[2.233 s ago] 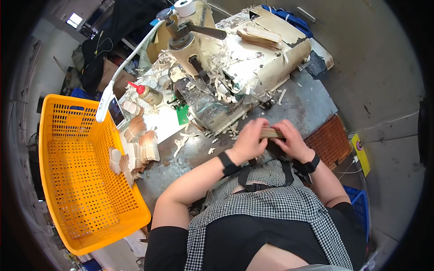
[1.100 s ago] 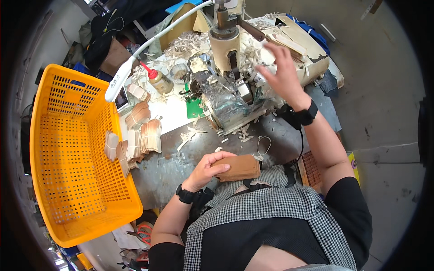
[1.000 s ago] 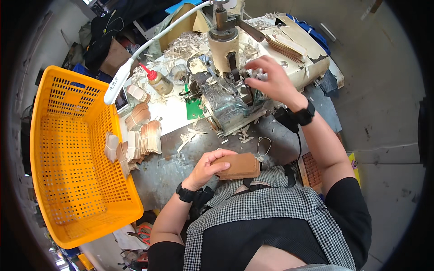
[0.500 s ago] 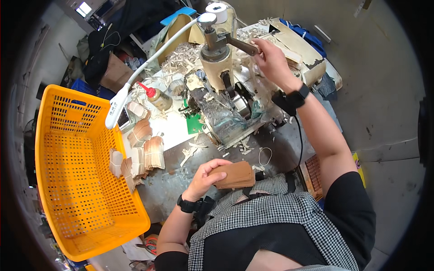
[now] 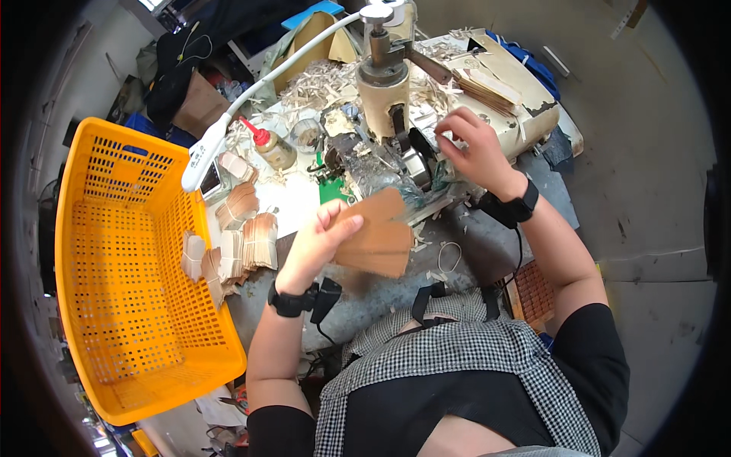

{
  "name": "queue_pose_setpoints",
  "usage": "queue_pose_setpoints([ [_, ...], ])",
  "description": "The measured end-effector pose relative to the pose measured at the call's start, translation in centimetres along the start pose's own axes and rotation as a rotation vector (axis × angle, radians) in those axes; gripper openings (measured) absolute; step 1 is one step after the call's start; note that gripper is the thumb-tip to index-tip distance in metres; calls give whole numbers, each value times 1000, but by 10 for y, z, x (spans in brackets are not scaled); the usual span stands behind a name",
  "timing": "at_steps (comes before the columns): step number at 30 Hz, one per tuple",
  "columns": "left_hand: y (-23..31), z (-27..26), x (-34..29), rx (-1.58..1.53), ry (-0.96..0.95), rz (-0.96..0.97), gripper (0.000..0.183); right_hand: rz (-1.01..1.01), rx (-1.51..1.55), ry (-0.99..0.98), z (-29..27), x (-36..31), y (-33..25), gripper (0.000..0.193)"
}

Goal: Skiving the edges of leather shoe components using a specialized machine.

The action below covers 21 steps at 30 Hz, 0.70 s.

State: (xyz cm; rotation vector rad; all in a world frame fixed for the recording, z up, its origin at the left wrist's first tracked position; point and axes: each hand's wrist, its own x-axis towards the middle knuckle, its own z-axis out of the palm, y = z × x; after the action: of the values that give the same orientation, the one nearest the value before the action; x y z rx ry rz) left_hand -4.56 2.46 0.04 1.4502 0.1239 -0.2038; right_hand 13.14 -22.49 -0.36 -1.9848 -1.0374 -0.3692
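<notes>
My left hand (image 5: 314, 242) is closed on a fanned stack of brown leather pieces (image 5: 375, 242), thumb on top, in front of the machine. My right hand (image 5: 480, 152) is in the air just right of the machine's metal drum (image 5: 416, 166). Its fingers are loosely curled, with a gap between thumb and forefinger and nothing visible in them. The bench machine (image 5: 383, 103) has an upright cream column with a knob on top. A metal lever (image 5: 430, 66) sticks out from it to the right, above and apart from my right hand.
A yellow perforated basket (image 5: 164, 305) stands at the left, next to bundled tan pieces (image 5: 260, 240). A red-tipped bottle (image 5: 272, 148) and a white lamp (image 5: 205, 156) are behind them. Pale shavings (image 5: 324, 84) cover the far bench; a rubber band (image 5: 449, 257) lies near its front edge.
My right hand has let go of the lever and come down beside the drum. My left hand has moved forward and up, and the leather pieces in it have fanned out.
</notes>
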Motion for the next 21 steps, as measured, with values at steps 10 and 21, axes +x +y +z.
queue_pose_setpoints([
  [10,9,10,48,283,89,-217,16,-324,-182,-185,2,-25,-21,52],
  [21,16,0,29,78,34,-137,16,-451,-257,-50,10,-32,-8,34],
])
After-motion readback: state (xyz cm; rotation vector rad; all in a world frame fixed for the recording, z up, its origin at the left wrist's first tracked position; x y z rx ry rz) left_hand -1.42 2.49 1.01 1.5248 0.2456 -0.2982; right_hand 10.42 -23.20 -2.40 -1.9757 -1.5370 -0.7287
